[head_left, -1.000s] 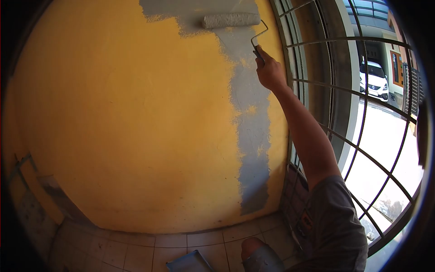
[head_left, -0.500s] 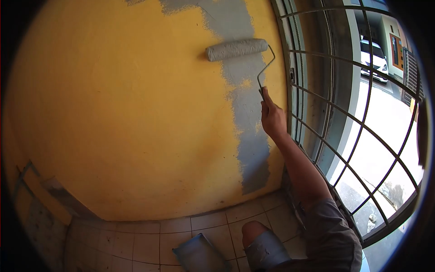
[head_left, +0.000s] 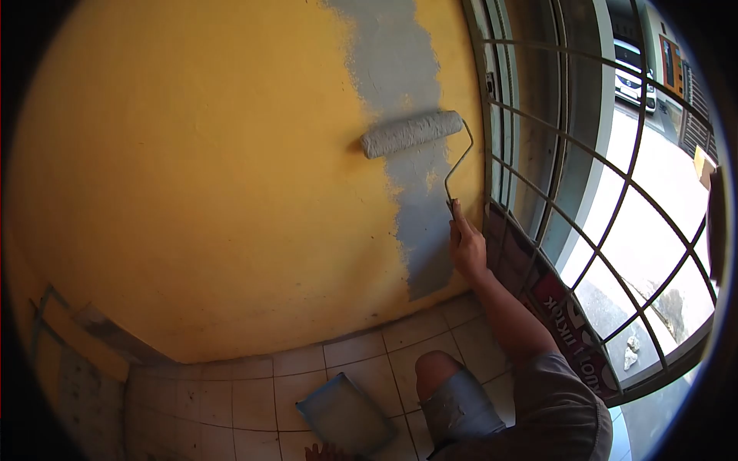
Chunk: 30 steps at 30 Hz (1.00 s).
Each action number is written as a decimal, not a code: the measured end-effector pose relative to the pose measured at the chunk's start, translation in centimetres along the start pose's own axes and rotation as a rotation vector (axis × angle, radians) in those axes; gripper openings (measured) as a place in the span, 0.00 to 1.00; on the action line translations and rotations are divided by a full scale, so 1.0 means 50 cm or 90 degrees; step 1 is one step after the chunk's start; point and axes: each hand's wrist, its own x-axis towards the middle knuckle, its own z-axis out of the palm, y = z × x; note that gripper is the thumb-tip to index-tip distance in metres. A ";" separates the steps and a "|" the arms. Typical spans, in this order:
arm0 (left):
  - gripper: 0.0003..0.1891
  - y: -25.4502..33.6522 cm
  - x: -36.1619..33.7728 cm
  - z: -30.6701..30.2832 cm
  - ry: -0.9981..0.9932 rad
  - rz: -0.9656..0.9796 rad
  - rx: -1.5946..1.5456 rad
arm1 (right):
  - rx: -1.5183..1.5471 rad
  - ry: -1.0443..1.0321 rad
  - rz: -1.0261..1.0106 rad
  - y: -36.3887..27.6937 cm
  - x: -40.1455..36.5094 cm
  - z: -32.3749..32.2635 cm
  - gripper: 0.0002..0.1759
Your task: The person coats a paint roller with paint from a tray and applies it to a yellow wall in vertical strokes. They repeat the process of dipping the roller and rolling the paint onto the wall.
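Note:
My right hand (head_left: pixel 468 247) is closed around the handle of a paint roller (head_left: pixel 413 134), index finger or thumb laid along it. The roller's fluffy sleeve, coated in grey paint, rests against the yellow wall (head_left: pixel 231 169) across a vertical grey painted strip (head_left: pixel 423 238). Yellow shows through in small patches beside the strip. At the bottom edge, the fingers of my left hand (head_left: pixel 327 452) show in part, spread apart, close to a blue-rimmed paint tray (head_left: pixel 346 411) on the floor. The rest of that hand is cut off by the frame.
A metal window grille (head_left: pixel 600 250) runs along the right, with a printed banner (head_left: pixel 557 311) behind its lower part. Outside stands a white car (head_left: pixel 634 77). My knee (head_left: pixel 438 373) is above the tiled floor (head_left: pixel 231 399). A grey ledge (head_left: pixel 115 334) juts out at lower left.
The roller and my right hand have moved down the wall along the grey strip. My left hand's fingers have come into view at the bottom. The view has tilted slightly downward.

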 end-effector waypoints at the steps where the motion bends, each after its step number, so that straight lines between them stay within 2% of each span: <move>1: 0.39 0.003 0.006 -0.008 -0.005 -0.007 -0.005 | 0.008 0.008 -0.006 0.015 -0.028 0.003 0.31; 2: 0.39 0.014 0.011 -0.017 0.013 -0.014 0.003 | 0.015 0.012 -0.010 0.032 -0.061 0.002 0.31; 4: 0.30 0.044 0.007 -0.054 -0.123 -0.262 -0.475 | -0.004 -0.026 0.022 0.055 -0.113 -0.003 0.31; 5: 0.30 0.037 -0.019 -0.072 -0.098 -0.259 -0.472 | -0.017 -0.051 0.041 0.065 -0.141 -0.007 0.31; 7: 0.43 0.004 -0.090 0.054 0.065 0.029 0.105 | -0.031 -0.081 0.065 0.090 -0.191 -0.004 0.31; 8: 0.43 0.003 -0.100 0.064 0.080 0.026 0.113 | -0.040 -0.092 0.073 0.102 -0.216 -0.001 0.31; 10: 0.32 0.000 -0.098 0.071 0.058 0.039 0.090 | -0.040 -0.112 0.092 0.121 -0.265 0.000 0.31; 15: 0.33 -0.004 -0.100 0.084 0.082 0.036 0.102 | -0.003 -0.116 0.100 0.172 -0.384 0.009 0.33; 17: 0.33 -0.007 -0.101 0.089 0.088 0.039 0.113 | 0.005 -0.175 0.158 0.191 -0.426 0.008 0.34; 23: 0.32 -0.011 -0.096 0.089 0.098 0.044 0.124 | -0.105 -0.232 0.169 0.206 -0.485 -0.002 0.34; 26: 0.31 -0.004 -0.091 0.065 0.065 0.020 0.095 | -0.070 -0.239 0.204 0.217 -0.517 -0.005 0.32; 29: 0.34 -0.006 -0.079 0.055 0.044 0.020 0.100 | -0.054 -0.273 0.263 0.223 -0.542 -0.011 0.31; 30: 0.36 -0.011 -0.082 0.062 0.087 0.035 0.109 | -0.053 -0.272 0.263 0.219 -0.536 -0.015 0.31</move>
